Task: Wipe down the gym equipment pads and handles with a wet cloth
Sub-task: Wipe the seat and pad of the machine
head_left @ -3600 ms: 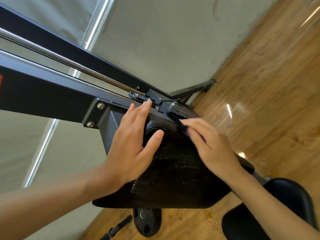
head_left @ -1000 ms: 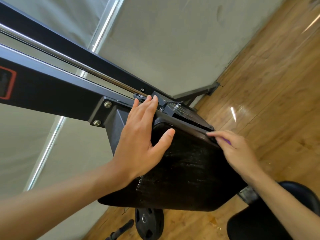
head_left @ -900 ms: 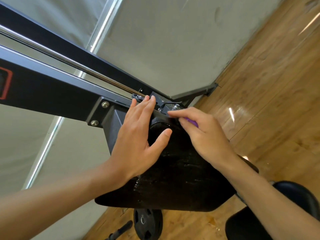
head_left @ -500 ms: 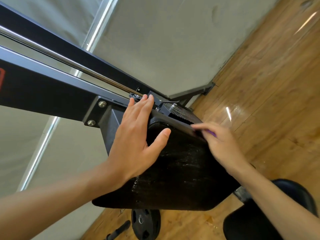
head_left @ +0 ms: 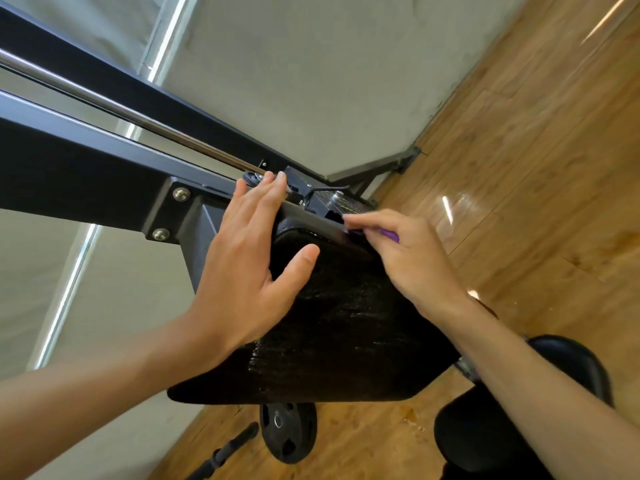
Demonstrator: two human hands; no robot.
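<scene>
One black steel frame point(head_left: 86, 168) is slanting across the view, and the glistening black pad point(head_left: 346, 323) is sitting mounted at its lower end. The left hand point(head_left: 242, 265) is still pressing flat on the pad's upper left corner, fingers straight and together, thumb spread apart. The right hand point(head_left: 412, 258) is sliding back along the pad's top edge toward the left hand, having been nearer the right corner half a second ago. Its fingers are curling around the purple cloth point(head_left: 388, 234), which is lying against that edge.
</scene>
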